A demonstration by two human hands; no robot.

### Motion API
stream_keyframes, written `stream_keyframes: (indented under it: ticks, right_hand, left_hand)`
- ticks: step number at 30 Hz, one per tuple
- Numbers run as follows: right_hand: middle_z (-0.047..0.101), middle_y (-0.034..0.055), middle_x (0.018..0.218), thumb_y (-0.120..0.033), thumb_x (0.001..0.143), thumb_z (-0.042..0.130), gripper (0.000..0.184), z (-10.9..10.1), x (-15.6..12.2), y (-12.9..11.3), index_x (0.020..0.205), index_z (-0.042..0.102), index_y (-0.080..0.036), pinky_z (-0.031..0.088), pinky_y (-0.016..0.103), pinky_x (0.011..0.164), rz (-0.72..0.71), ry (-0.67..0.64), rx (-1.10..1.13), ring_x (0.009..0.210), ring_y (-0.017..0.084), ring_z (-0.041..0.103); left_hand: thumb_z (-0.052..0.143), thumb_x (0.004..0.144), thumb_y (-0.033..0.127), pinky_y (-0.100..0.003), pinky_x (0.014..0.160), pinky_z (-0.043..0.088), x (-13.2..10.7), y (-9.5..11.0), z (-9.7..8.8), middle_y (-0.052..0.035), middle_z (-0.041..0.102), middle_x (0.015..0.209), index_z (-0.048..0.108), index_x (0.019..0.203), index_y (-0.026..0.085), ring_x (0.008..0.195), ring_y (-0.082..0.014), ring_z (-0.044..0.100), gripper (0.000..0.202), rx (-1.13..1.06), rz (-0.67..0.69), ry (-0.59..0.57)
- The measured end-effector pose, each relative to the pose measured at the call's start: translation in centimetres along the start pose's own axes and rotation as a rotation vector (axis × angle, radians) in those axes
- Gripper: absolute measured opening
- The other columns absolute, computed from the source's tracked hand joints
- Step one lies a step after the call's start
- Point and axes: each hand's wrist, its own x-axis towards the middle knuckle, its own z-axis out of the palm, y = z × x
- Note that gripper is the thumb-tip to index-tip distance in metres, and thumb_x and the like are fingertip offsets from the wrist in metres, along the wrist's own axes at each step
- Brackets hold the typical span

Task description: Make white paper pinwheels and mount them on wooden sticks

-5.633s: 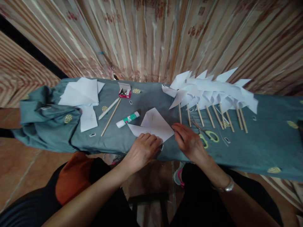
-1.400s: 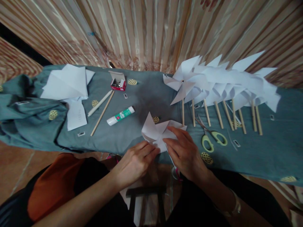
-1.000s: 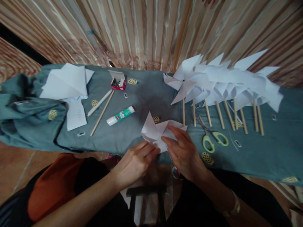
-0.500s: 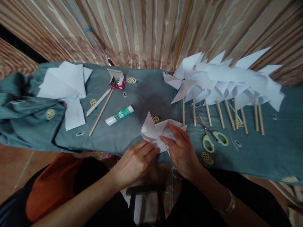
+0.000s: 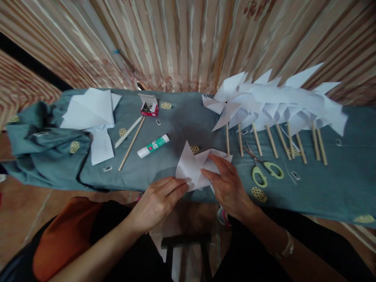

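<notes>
A white paper (image 5: pixel 190 166), partly folded into a pinwheel shape, lies at the near edge of the teal cloth-covered table (image 5: pixel 176 117). My right hand (image 5: pixel 227 184) presses fingers down on the folded flaps at its middle. My left hand (image 5: pixel 157 199) touches the paper's near left corner with its fingertips, fingers curled together. A glue stick (image 5: pixel 153 146) lies just left of the paper. Green-handled scissors (image 5: pixel 263 170) lie to the right of my right hand.
A row of finished white paper pinwheels (image 5: pixel 273 103) on wooden sticks lies at the right. A stack of white paper sheets (image 5: pixel 89 111) sits at the left, with a wooden stick (image 5: pixel 131 143), a white rolled stick (image 5: pixel 128 131) and a red box of pins (image 5: pixel 149 109). Curtains hang behind.
The flat folded sheet has become a pinwheel shape with raised flaps. In the last second my left hand drew back a little to the left; my right hand stays pressing the middle.
</notes>
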Motion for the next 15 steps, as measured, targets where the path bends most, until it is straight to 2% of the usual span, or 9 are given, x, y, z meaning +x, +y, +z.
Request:
stream_keyframes:
  ticks: [6, 10, 12, 15]
  right_hand:
    - [0.043, 0.0139, 0.136, -0.010, 0.090, 0.041, 0.029, 0.2, 0.1, 0.2, 0.105, 0.065, -0.018, 0.047, 0.048, 0.096, -0.030, -0.018, -0.033, 0.124, 0.029, 0.042]
    - [0.043, 0.0119, 0.135, -0.011, 0.090, 0.041, 0.029, 0.4, 0.2, 0.1, 0.104, 0.065, -0.020, 0.046, 0.047, 0.096, -0.019, -0.016, -0.052, 0.123, 0.028, 0.042]
    - [0.044, 0.0122, 0.135, -0.011, 0.090, 0.041, 0.029, 0.5, 0.2, 0.1, 0.102, 0.066, -0.020, 0.046, 0.049, 0.096, -0.008, -0.015, -0.049, 0.122, 0.028, 0.043]
    - [0.045, 0.0127, 0.136, -0.011, 0.090, 0.041, 0.030, 0.4, 0.2, 0.1, 0.103, 0.067, -0.020, 0.046, 0.050, 0.096, 0.008, -0.028, -0.025, 0.123, 0.030, 0.044]
  left_hand:
    - [0.046, 0.092, 0.009, -0.031, 0.083, 0.058, -1.3, -0.8, -0.8, -0.0112, 0.068, 0.106, 0.060, 0.109, 0.010, 0.095, -0.0179, 0.066, 0.022, -0.009, -0.109, 0.055]
    - [0.051, 0.091, 0.012, -0.031, 0.088, 0.056, -1.4, -1.9, -0.2, -0.0114, 0.063, 0.115, 0.056, 0.121, 0.013, 0.101, -0.0188, 0.065, 0.031, 0.004, -0.243, 0.090]
    - [0.052, 0.090, 0.013, -0.033, 0.091, 0.055, -1.3, -2.4, 0.1, -0.0118, 0.061, 0.118, 0.054, 0.125, 0.014, 0.106, -0.0200, 0.062, 0.035, -0.004, -0.262, 0.068]
    - [0.052, 0.091, 0.015, -0.035, 0.092, 0.054, -0.8, -3.1, 0.3, -0.0100, 0.061, 0.117, 0.059, 0.121, 0.018, 0.108, -0.0195, 0.060, 0.031, -0.069, -0.265, 0.058]
